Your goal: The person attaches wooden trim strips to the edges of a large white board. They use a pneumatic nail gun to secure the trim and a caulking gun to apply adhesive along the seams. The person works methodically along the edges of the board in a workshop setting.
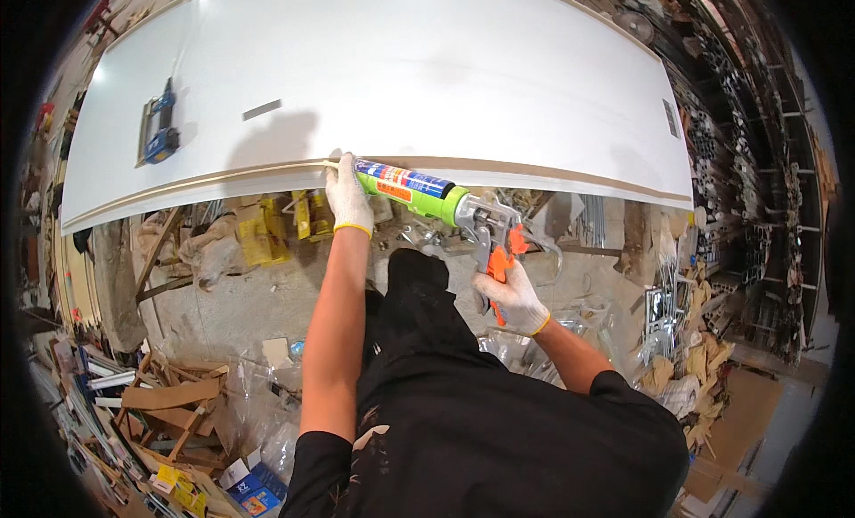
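My right hand [515, 297], in a white knit glove, is closed round the orange handle of a caulking gun [481, 217]. A green and blue cartridge [411, 189] sits in the gun, which lies nearly level with its tip to the left. My left hand [349, 195], gloved too, wraps the nozzle end of the gun and hides most of the nozzle. That tip is at a thin wooden strip [254, 171] running along the near edge of a large white panel [419, 73]. A pale line shows on the strip left of my left hand.
On the panel lie a blue nail gun [163, 130] and a small grey strip [262, 109]. Scrap wood [174, 395], plastic sheeting [258, 398] and a blue box [256, 487] clutter the floor at left. Metal profiles [712, 153] fill racks at right.
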Motion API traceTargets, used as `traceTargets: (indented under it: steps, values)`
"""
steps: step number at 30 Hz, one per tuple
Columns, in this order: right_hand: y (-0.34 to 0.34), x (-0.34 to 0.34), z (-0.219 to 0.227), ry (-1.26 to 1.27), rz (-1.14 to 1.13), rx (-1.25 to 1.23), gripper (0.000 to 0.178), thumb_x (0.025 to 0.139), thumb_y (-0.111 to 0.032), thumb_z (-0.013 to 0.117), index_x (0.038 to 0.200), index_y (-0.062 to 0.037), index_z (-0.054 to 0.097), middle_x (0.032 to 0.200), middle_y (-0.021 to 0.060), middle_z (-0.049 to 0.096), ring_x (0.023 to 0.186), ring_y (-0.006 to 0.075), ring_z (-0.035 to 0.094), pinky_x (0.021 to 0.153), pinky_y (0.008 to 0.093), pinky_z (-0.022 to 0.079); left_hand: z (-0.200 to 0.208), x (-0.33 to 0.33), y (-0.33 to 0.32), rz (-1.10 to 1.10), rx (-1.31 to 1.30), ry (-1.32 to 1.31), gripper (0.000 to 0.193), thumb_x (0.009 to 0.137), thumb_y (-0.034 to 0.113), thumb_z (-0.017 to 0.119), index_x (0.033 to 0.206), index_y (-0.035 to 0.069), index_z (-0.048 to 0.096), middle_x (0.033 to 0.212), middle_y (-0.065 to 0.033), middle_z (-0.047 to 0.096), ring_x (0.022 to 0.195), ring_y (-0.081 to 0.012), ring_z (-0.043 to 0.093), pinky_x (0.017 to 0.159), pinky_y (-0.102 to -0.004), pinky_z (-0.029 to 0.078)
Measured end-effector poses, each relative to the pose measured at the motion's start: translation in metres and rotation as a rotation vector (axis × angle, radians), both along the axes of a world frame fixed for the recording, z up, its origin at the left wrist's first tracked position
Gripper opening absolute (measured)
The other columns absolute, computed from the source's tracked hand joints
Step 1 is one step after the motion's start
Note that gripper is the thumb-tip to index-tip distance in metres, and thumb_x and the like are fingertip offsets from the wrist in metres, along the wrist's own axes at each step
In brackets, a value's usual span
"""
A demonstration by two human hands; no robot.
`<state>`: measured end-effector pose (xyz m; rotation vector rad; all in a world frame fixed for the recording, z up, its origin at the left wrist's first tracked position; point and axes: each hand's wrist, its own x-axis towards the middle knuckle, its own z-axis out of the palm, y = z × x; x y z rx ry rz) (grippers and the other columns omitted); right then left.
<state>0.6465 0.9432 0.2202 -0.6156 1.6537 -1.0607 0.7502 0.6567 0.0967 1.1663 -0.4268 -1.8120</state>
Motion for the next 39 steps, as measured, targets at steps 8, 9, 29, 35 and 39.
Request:
traceTargets:
  steps: [8, 9, 29, 35, 39]
  values:
    - [0.086, -0.105, -0.010, -0.059, -0.106, -0.078, 0.013, 0.095, -0.011, 0.071, 0.094, -0.0038, 0.061, 0.067, 0.0015, 0.061, 0.056, 0.0117, 0.061, 0.052, 0.0318, 0.048, -0.007, -0.109, 0.084, -0.039, 0.001, -0.015, 0.024, 0.101, 0.021, 0.066, 0.120, 0.009, 0.060, 0.098, -0.0018, 0.065, 0.081, -0.0161, 0.068, 0.072, -0.0356, 0.058]
    - [0.099, -0.114, -0.006, -0.068, -0.107, -0.042, 0.015, 0.093, -0.013, 0.072, 0.096, -0.0044, 0.060, 0.068, 0.0009, 0.061, 0.057, 0.0117, 0.061, 0.052, 0.0325, 0.049, 0.004, -0.120, 0.099, -0.035, 0.031, -0.028, 0.023, 0.101, 0.022, 0.065, 0.119, 0.008, 0.060, 0.096, -0.0021, 0.065, 0.079, -0.0166, 0.068, 0.071, -0.0355, 0.058]
    - [0.295, -0.355, -0.009, 0.085, -0.140, 0.047, 0.021, 0.095, -0.010, 0.071, 0.110, -0.0065, 0.056, 0.078, 0.0005, 0.060, 0.060, 0.0114, 0.058, 0.055, 0.0305, 0.047, -0.003, -0.372, 0.289, -0.059, 0.022, -0.020, 0.034, 0.102, 0.024, 0.064, 0.129, 0.003, 0.057, 0.095, -0.0005, 0.062, 0.082, -0.0113, 0.065, 0.078, -0.0334, 0.057]
    - [0.311, -0.400, 0.006, 0.064, -0.083, 0.004, 0.022, 0.095, -0.010, 0.071, 0.113, -0.0065, 0.058, 0.082, -0.0017, 0.059, 0.069, 0.0094, 0.059, 0.060, 0.0284, 0.047, -0.030, -0.420, 0.304, 0.052, -0.046, 0.023, 0.023, 0.101, 0.024, 0.064, 0.115, 0.005, 0.062, 0.094, -0.0029, 0.062, 0.081, -0.0153, 0.064, 0.073, -0.0351, 0.055]
    - [0.319, -0.427, -0.011, -0.105, -0.084, 0.012, 0.018, 0.097, -0.013, 0.072, 0.108, -0.0063, 0.060, 0.078, -0.0030, 0.059, 0.064, 0.0086, 0.056, 0.055, 0.0283, 0.044, -0.038, -0.443, 0.308, 0.040, -0.104, -0.110, 0.024, 0.101, 0.027, 0.064, 0.109, 0.005, 0.062, 0.095, -0.0030, 0.061, 0.083, -0.0178, 0.063, 0.075, -0.0389, 0.054]
